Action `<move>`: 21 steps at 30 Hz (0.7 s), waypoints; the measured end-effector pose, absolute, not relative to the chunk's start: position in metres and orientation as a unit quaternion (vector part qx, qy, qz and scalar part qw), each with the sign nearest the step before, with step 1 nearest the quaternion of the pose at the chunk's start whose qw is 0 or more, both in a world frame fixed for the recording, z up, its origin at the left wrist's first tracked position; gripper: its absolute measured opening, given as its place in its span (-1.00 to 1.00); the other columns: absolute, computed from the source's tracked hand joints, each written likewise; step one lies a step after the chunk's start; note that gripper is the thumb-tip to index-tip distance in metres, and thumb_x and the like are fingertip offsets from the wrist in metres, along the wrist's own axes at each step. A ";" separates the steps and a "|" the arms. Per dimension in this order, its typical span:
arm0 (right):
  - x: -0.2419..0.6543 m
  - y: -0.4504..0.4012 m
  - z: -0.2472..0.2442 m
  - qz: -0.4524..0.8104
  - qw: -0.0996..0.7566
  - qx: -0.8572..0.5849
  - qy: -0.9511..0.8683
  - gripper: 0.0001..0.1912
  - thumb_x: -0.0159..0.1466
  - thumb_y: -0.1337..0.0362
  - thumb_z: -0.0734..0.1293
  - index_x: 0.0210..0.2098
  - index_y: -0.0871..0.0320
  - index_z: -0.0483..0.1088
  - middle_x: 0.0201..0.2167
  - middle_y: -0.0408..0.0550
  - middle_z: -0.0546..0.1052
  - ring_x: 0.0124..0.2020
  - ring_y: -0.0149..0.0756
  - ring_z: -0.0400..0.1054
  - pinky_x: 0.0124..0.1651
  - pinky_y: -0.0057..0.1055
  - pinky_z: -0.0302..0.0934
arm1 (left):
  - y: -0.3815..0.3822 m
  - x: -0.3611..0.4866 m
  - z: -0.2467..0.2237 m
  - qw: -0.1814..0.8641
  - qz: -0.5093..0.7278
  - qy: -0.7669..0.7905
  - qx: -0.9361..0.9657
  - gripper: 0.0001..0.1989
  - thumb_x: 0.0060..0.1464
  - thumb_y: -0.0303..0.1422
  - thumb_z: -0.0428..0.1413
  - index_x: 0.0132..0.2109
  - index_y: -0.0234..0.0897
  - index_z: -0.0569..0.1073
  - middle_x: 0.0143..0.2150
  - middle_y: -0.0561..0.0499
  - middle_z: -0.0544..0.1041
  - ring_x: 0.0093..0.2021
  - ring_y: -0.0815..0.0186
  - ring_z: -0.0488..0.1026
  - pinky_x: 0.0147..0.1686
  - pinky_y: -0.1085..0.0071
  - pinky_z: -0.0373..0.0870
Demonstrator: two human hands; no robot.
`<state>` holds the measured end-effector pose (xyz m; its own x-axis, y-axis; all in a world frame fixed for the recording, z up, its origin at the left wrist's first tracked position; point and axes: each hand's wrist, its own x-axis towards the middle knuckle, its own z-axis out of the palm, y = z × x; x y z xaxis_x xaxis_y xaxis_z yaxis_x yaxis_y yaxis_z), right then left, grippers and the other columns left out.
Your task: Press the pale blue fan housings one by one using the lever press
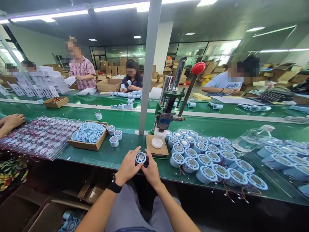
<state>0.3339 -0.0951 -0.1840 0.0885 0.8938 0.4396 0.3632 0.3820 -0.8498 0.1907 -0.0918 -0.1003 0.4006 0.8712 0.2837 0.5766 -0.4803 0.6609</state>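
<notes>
- Centre of the dial, and there it is: a blue round piece (140, 157) at the near edge of the green table (130, 138), ringed face up.
- Left hand (127, 165), black watch (115, 184) on the wrist, takes the nine o'clock side; right hand (151, 169) has three o'clock. Both grips closed on that piece!
- Just beyond, between one and two, a white cup (156, 143) sits on a brown plate (156, 152), below the head of a press (165, 120) with a red knob (198, 68).
- Three o'clock: rows of blue round pieces (200, 146), packed close, a clear bottle (248, 140) behind.
- Ten o'clock: three small pieces (114, 141), then a cardboard tray (90, 147) heaped with blue rings (88, 131).
- Far side, eleven o'clock: a person in a plaid shirt (83, 71); another in dark clothing (135, 83) near twelve.
</notes>
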 end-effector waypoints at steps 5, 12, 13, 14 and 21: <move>0.337 -0.100 -0.187 0.269 0.544 -0.502 -0.616 -0.27 0.12 0.40 0.29 0.29 0.17 0.14 0.09 0.07 0.44 0.06 -0.21 0.42 0.16 -0.23 0.34 | -0.082 0.191 -0.091 0.268 0.262 0.456 0.807 -0.28 0.03 -0.50 0.11 0.35 -0.20 0.17 0.18 -0.12 0.44 0.19 0.11 0.32 0.23 0.05 0.28; 0.330 -0.107 -0.185 0.228 0.504 -0.504 -0.664 -0.33 0.18 0.50 0.23 0.29 0.13 0.19 0.15 0.10 0.37 0.17 -0.18 0.32 0.21 -0.19 0.31 | -0.092 0.195 -0.121 0.313 0.299 0.484 0.761 -0.38 0.12 -0.41 0.06 0.33 -0.28 0.17 0.30 -0.22 0.32 0.31 0.09 0.25 0.29 0.05 0.21; 0.334 -0.108 -0.182 0.228 0.483 -0.507 -0.677 -0.31 0.18 0.51 0.22 0.30 0.14 0.18 0.16 0.11 0.36 0.18 -0.17 0.31 0.21 -0.18 0.31 | -0.095 0.197 -0.127 0.318 0.309 0.492 0.749 -0.40 0.14 -0.39 0.04 0.32 -0.31 0.18 0.32 -0.25 0.30 0.31 0.07 0.25 0.29 0.04 0.21; 0.341 -0.109 -0.174 0.226 0.456 -0.506 -0.696 -0.29 0.17 0.51 0.23 0.31 0.14 0.16 0.16 0.11 0.35 0.17 -0.17 0.31 0.19 -0.19 0.33 | -0.096 0.198 -0.132 0.323 0.316 0.502 0.738 -0.42 0.14 -0.37 0.03 0.31 -0.33 0.20 0.31 -0.26 0.31 0.30 0.06 0.27 0.28 0.04 0.22; 0.455 -0.094 0.034 -0.091 0.484 -0.475 -0.729 -0.52 0.31 0.40 0.28 0.22 0.12 0.26 0.11 0.01 0.41 0.18 -0.21 0.29 0.25 -0.14 0.26 | -0.045 0.224 -0.090 0.345 0.335 0.516 0.709 -0.46 -0.13 -0.41 0.19 0.08 -0.30 0.44 0.04 -0.11 0.57 0.02 0.11 0.51 0.10 0.18 0.40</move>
